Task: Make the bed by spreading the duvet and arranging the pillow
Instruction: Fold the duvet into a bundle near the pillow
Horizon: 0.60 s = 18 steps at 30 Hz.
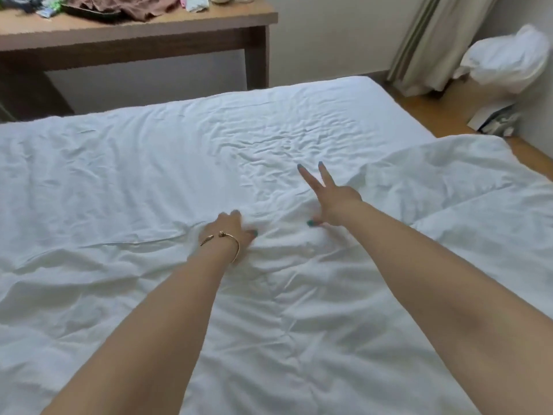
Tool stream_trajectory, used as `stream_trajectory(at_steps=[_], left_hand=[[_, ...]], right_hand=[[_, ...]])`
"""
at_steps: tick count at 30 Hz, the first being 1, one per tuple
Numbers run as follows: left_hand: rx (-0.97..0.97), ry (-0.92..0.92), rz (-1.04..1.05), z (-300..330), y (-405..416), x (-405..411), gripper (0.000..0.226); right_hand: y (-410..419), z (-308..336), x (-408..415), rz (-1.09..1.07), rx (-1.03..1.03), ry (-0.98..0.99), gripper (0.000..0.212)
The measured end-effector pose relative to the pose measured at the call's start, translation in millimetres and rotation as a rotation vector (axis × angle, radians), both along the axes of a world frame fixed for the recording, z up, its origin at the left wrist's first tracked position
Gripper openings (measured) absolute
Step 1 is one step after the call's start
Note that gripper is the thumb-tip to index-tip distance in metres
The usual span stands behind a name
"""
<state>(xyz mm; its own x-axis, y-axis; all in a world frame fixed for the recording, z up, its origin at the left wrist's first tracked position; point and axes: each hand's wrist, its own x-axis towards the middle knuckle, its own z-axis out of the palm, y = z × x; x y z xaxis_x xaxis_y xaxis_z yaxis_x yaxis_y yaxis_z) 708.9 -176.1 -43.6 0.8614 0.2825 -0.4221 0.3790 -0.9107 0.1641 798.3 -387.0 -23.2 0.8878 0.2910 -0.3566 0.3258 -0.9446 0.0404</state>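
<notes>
Beyond the bed stands a cluttered desk [143, 31]; left hand [230, 232] grips the duvet [299, 324], right hand [332, 202] spread.

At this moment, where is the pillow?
In the head view the pillow is off the bed, at the far right, propped against the wall beside the curtain, above the wooden floor.
</notes>
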Motion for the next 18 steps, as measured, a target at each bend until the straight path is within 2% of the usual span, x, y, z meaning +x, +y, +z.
stream_trajectory(at_steps=[1,2,3,4,5,7,8,11,12,16,18], left_hand=[[0.057,-0.017,0.014,-2,-4,6,0.037],[0.095,-0.091,0.049,-2,-6,13,0.027],[0.108,-0.207,0.092,-2,-5,22,0.026],[0.113,-0.320,0.111,-3,-4,31,0.029],[0.123,-0.400,0.089,-7,-5,37,0.033],[0.090,-0.441,0.040,-24,-16,37,0.048],[0.061,-0.418,0.030,-40,-25,29,0.053],[0.136,-0.209,-0.002,-93,-42,8,0.060],[0.167,-0.185,0.011,-109,-41,9,0.062],[0.224,-0.206,0.028,-132,-41,26,0.065],[0.252,-0.194,0.012,-132,-41,28,0.065]], right_hand=[[-4,-12,11,0.016,-0.028,0.075,0.085],[-7,-20,20,0.002,0.006,0.096,0.062],[-8,-27,28,-0.058,0.144,0.023,0.038],[-9,-33,36,-0.161,0.344,-0.099,0.024],[-10,-40,41,-0.246,0.535,-0.237,0.022],[-6,-59,35,-0.286,0.757,-0.360,0.047],[-4,-74,27,-0.234,0.739,-0.382,0.054],[1,-131,-2,-0.050,0.403,-0.367,0.046],[-1,-145,-5,-0.031,0.356,-0.361,0.047],[-1,-172,7,-0.002,0.287,-0.414,0.055],[0,-174,13,-0.006,0.290,-0.363,0.056]])
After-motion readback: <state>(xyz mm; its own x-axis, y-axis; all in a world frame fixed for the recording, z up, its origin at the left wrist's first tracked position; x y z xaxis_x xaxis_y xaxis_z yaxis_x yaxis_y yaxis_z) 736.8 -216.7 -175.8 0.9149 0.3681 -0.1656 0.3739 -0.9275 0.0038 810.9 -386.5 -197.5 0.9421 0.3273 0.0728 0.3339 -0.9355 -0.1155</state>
